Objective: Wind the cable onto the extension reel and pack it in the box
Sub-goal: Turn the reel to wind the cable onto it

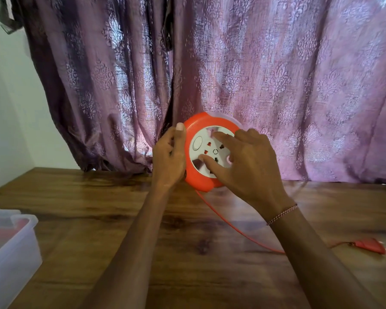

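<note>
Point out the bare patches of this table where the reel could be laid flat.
Bare wood lies between the plastic box and the left forearm, and along the table's far left edge below the curtain. The right side is crowded: the orange cable runs from the reel to the plug.

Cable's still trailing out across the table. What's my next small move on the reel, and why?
Probably turn the white socket face with the right hand while the left hand steadies the orange reel: the cable and plug lie unwound on the table.

a home: patterned curtain (276, 74) behind wooden table (187, 253).
</note>
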{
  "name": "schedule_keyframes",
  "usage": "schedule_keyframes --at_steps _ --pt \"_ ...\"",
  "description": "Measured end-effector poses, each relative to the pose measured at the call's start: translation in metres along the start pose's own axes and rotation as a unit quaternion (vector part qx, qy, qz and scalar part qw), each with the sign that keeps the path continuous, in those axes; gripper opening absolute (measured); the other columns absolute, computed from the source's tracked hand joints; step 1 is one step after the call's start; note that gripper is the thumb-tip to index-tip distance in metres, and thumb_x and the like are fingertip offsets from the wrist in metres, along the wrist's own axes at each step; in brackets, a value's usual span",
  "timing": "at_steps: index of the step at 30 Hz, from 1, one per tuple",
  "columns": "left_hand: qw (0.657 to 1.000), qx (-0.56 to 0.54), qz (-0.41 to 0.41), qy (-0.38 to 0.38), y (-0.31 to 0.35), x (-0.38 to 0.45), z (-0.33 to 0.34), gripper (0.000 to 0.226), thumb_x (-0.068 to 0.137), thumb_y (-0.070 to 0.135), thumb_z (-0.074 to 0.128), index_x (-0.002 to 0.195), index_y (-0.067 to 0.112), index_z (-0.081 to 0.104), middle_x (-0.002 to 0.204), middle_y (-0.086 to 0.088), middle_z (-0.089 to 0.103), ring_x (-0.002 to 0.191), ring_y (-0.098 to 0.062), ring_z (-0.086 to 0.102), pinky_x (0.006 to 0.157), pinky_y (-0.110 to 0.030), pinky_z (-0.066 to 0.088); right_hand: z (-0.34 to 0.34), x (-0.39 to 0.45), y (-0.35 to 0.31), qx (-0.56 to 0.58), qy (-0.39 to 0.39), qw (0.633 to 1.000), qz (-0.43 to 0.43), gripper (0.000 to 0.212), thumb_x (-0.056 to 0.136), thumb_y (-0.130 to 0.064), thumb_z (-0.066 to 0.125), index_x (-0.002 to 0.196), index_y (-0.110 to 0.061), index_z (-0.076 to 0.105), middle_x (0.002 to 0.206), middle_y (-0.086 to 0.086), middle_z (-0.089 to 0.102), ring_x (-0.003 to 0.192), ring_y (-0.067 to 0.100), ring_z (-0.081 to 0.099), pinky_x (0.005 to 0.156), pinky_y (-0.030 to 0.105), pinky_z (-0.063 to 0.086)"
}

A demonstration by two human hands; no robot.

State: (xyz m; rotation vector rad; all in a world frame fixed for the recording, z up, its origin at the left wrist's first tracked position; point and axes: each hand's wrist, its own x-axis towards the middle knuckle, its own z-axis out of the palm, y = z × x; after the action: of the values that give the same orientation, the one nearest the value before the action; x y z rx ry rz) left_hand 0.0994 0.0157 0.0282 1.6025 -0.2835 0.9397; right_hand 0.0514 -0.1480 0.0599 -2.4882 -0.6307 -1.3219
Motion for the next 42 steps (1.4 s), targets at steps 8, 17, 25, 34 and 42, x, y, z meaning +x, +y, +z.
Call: schedule_keyframes --at_steps 8,17,25,34,42 --pt "1.000 -0.007 -0.003 -0.001 0.001 0.000 -0.002 0.043 0.105 0.046 0.042 0.066 0.028 0.042 0.060 0.010 0.048 0.060 -0.008 0.043 0.059 -0.039 0.042 -0.007 0.003 0.009 -0.022 -0.129 0.984 -0.118 0.051 0.078 -0.012 0.048 0.108 -0.047 0.070 0.137 0.003 0.050 0.110 0.032 0.043 0.087 0.047 0.044" --pt "1.000 0.014 0.002 -0.010 0.001 -0.002 -0.001 0.049 0.102 0.054 0.041 0.070 0.017 0.047 0.066 -0.014 0.057 0.063 -0.014 0.052 0.061 -0.046 0.050 -0.007 -0.001 0.005 -0.070 -0.130 0.988 -0.043 0.055 0.078 -0.028 0.049 0.124 -0.059 0.054 0.121 0.006 0.049 0.099 0.030 0.048 0.080 0.043 0.046" --pt "1.000 0.015 0.013 -0.013 0.002 -0.003 0.001 0.045 0.103 0.050 0.041 0.069 0.022 0.045 0.061 0.004 0.051 0.060 -0.011 0.047 0.059 -0.043 0.044 0.001 -0.007 -0.001 -0.030 -0.071 0.997 -0.004 0.062 0.068 -0.036 0.063 0.126 -0.055 0.054 0.100 0.006 0.051 0.084 0.028 0.059 0.072 0.039 0.051" --pt "1.000 -0.005 0.021 -0.007 0.002 -0.002 0.003 0.042 0.107 0.039 0.043 0.066 0.029 0.042 0.055 0.016 0.049 0.055 0.001 0.041 0.054 -0.018 0.036 0.007 -0.003 -0.004 0.006 -0.008 0.998 0.063 0.067 0.077 -0.071 0.052 0.129 -0.030 0.058 0.079 0.000 0.071 0.077 0.028 0.066 0.065 0.035 0.051" --pt "1.000 -0.014 0.010 -0.001 0.001 0.000 0.000 0.043 0.105 0.045 0.041 0.065 0.029 0.041 0.056 0.016 0.048 0.057 -0.001 0.041 0.057 -0.027 0.038 -0.009 0.002 0.011 0.066 -0.077 0.991 -0.085 0.031 0.081 -0.022 0.065 0.110 -0.032 0.071 0.122 0.004 0.057 0.106 0.025 0.048 0.088 0.041 0.047"
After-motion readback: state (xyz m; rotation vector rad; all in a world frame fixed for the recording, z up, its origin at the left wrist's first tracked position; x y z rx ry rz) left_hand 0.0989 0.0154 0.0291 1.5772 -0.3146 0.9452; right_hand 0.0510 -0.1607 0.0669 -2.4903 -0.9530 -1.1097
